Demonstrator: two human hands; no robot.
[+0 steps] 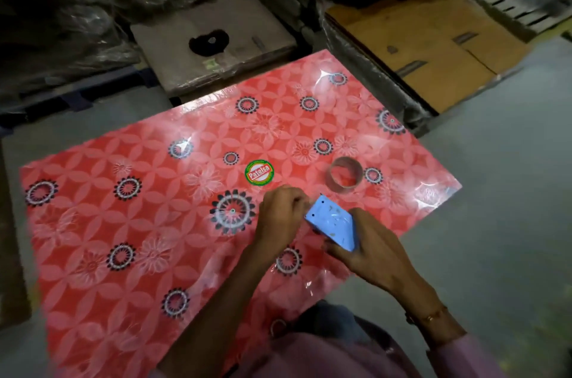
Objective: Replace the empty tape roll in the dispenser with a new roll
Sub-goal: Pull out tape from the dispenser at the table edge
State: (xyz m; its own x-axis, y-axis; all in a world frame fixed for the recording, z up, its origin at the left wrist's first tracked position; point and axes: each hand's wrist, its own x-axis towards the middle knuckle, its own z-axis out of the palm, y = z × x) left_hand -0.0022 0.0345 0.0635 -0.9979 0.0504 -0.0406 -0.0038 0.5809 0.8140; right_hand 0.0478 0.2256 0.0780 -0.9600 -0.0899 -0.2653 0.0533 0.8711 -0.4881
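A light blue tape dispenser [332, 224] is held above the red flowered table [139, 192], tilted with its flat side up. My right hand [368, 249] grips it from below and the right. My left hand [283, 216] is curled against the dispenser's left end; what its fingers pinch is hidden. An empty cardboard tape core [346, 176] lies flat on the table just beyond the dispenser, apart from both hands. No full roll shows in this view.
A round green and red sticker [259, 172] sits on the table's middle. Beyond the table stand a grey slab with a black blotch [210, 40], plastic-wrapped bundles [77, 6] and flattened cardboard boxes [418, 46]. Grey floor [495, 192] lies to the right.
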